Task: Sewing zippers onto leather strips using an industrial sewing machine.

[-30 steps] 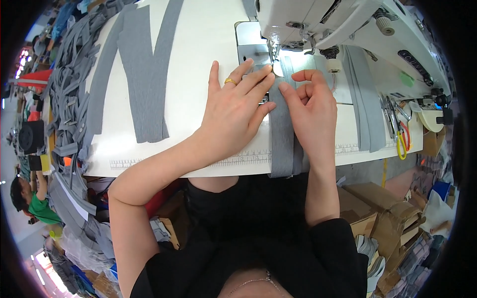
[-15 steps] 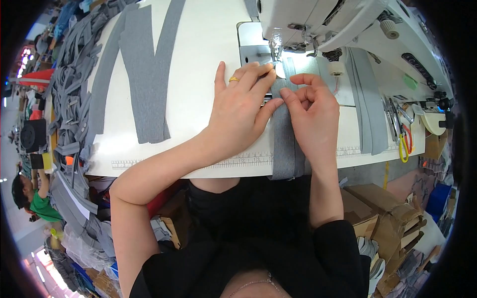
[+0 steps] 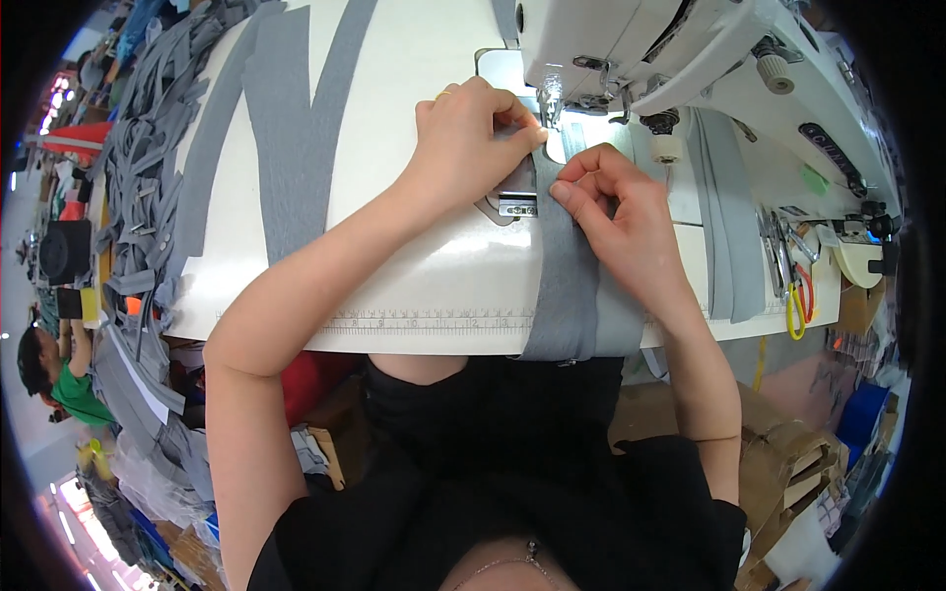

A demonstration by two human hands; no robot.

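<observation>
A white sewing machine (image 3: 581, 34) stands at the top right, its lit needle and presser foot (image 3: 550, 98) over a grey fabric strip (image 3: 567, 305) that runs down past the table's front edge. My left hand (image 3: 468, 138) is curled just left of the needle, thumb and fingertips pinched on the strip's edge. A little lower and to the right, my right hand (image 3: 621, 217) pinches the same strip between thumb and forefinger, its other fingers bent. A metal guide (image 3: 517, 205) shows beside the strip, below my left hand.
Long grey fabric pieces (image 3: 286, 148) lie on the white table (image 3: 414, 276), with a tangled heap of strips (image 3: 143, 138) at its left. More strips (image 3: 729, 217), scissors (image 3: 796, 305) and tools lie at the right. Cardboard boxes (image 3: 788, 463) sit below. A co-worker (image 3: 79, 394) in green is far left.
My left hand has moved up toward the needle and curled from spread fingers into a pinch. My right forearm has swung rightward. The strip now lies wider and fanned at the front edge.
</observation>
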